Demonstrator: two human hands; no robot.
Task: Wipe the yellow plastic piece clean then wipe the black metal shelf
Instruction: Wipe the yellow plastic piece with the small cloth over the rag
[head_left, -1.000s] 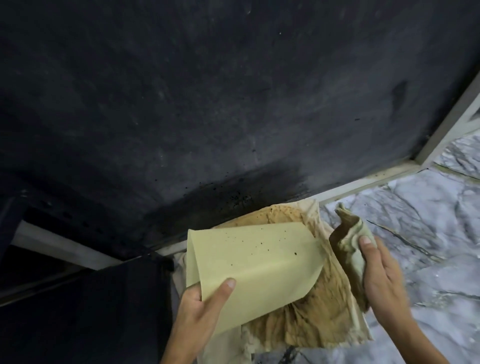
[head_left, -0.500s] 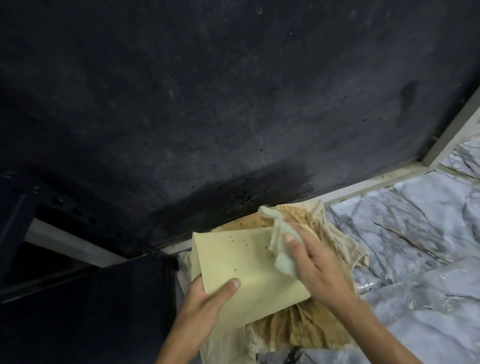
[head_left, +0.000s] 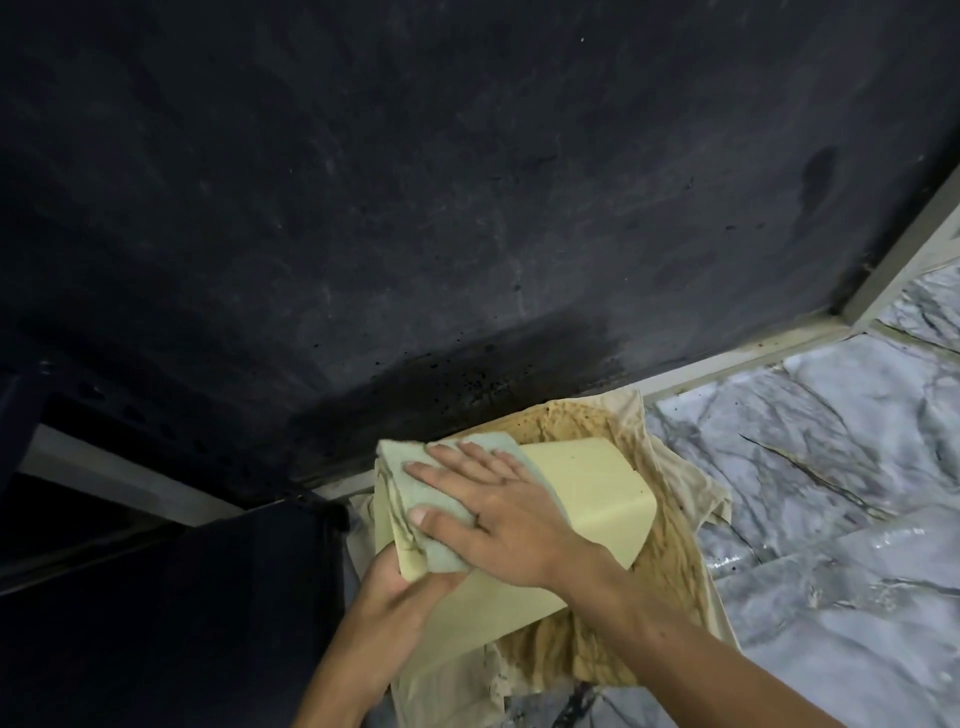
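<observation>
The yellow plastic piece (head_left: 587, 488) is a flat bent sheet, held low in the middle of the head view. My left hand (head_left: 384, 597) grips its lower left edge from beneath. My right hand (head_left: 498, 514) lies flat, fingers spread, pressing a pale green cloth (head_left: 421, 478) onto the piece's upper left part. The black metal shelf (head_left: 415, 208) fills the upper part of the view, dusty, with a darker patch and specks near its front edge.
A stained tan rag (head_left: 670, 587) lies under the yellow piece on the grey marble floor (head_left: 831, 493). A pale frame rail (head_left: 753, 358) runs along the shelf's front edge. A dark panel (head_left: 171, 613) stands at the lower left.
My right hand carried the green cloth from the right of the yellow piece onto it, across to its left part, and now presses flat. The left hand's thumb is now hidden under the cloth.
</observation>
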